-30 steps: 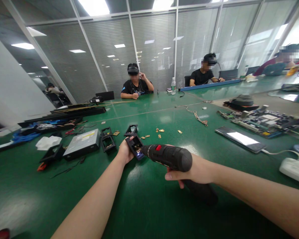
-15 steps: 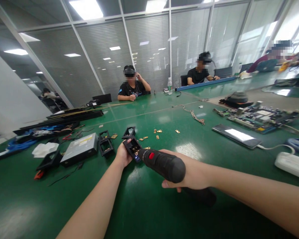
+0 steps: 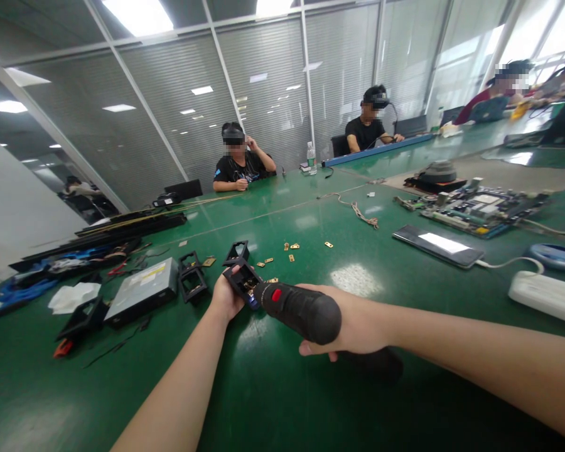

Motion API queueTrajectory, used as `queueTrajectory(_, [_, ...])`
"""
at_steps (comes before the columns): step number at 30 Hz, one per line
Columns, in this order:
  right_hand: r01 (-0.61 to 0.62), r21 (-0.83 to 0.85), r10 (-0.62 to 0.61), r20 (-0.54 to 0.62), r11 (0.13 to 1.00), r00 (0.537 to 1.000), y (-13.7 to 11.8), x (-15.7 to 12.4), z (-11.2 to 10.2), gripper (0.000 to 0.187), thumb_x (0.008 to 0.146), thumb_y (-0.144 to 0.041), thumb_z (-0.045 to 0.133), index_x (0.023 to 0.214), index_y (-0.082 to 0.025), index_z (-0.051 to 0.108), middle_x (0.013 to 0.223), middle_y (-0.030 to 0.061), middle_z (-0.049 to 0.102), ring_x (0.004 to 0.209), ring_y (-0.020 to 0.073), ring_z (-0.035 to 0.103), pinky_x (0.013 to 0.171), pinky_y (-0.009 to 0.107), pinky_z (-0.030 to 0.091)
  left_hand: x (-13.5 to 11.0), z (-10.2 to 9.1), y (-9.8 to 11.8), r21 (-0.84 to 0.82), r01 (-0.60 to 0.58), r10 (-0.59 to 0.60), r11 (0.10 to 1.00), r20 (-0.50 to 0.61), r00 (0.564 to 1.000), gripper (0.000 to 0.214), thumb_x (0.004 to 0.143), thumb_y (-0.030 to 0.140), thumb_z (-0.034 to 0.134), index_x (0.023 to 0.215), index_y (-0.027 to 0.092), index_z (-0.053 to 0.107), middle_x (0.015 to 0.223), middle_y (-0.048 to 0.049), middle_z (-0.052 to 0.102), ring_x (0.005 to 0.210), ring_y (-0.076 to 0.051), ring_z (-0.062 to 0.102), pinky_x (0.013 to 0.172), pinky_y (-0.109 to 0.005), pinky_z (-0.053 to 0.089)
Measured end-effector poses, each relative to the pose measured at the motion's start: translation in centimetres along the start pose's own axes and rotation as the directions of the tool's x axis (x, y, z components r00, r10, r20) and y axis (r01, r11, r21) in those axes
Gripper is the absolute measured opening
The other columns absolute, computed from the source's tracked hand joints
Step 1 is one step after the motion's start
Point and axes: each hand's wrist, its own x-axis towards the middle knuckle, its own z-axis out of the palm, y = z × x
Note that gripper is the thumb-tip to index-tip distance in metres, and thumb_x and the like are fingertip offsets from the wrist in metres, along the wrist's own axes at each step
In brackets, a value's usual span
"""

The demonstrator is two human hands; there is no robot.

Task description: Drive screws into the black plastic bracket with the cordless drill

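Observation:
My left hand is closed around the side of a black rectangular plastic housing with small brass-coloured parts inside. My right hand grips a black cordless drill with a red button on its body. The drill's front end points into the open side of the housing; its tip is hidden from me. Just beyond the held piece stands another black frame. Several small brass plates lie scattered on the green table past the drill.
Left of my hands are more black frames, a silver disc drive, crumpled white tissue and blue cables. To the right lie a phone, a white power strip and a circuit board. People sit across the table.
The whole view has shifted slightly, so things appear further left. My hands, the housing and the drill keep about the same positions relative to each other.

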Motion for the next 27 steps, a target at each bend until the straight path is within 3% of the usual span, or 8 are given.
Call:
queueTrajectory(5, [0.010,-0.033,-0.009,0.009,0.999,1.000,0.14,0.11,0.06,0.067,0.075,-0.034,0.087,0.131,-0.020,0.053,0.084,0.0003,0.067,0.054,0.0137,0.066,0.045,0.021,0.053,0.04,-0.07,-0.13,0.012,-0.025,0.025,1.000,0.008,1.000,0.020,0.081,0.027,0.055,0.086,0.013,0.068,0.071,-0.0099,0.070,0.068,-0.026,0.070,0.066,-0.039,0.059])
queueTrajectory(16, [-0.043,0.004,0.043,0.016,0.999,0.999,-0.36,-0.16,0.14,0.053,0.076,-0.032,0.086,0.118,-0.018,0.056,0.085,0.0018,0.069,0.054,0.0123,0.065,0.048,0.021,0.053,-0.02,-0.03,-0.02,0.046,-0.017,0.015,0.999,0.047,0.999,0.025,0.083,0.031,0.052,0.084,0.012,0.070,0.070,-0.0115,0.070,0.066,-0.027,0.070,0.064,-0.039,0.059])
queueTrajectory(27, [-0.030,0.044,0.029,0.031,0.999,0.999,0.26,0.13,0.25,0.062,0.075,-0.028,0.087,0.126,-0.018,0.053,0.078,-0.0016,0.067,0.056,0.0127,0.066,0.048,0.020,0.054,0.03,-0.08,-0.12,0.004,0.019,-0.020,1.000,0.042,0.999,0.025,0.084,0.031,0.052,0.085,0.013,0.071,0.069,-0.0111,0.071,0.063,-0.025,0.069,0.063,-0.038,0.058])
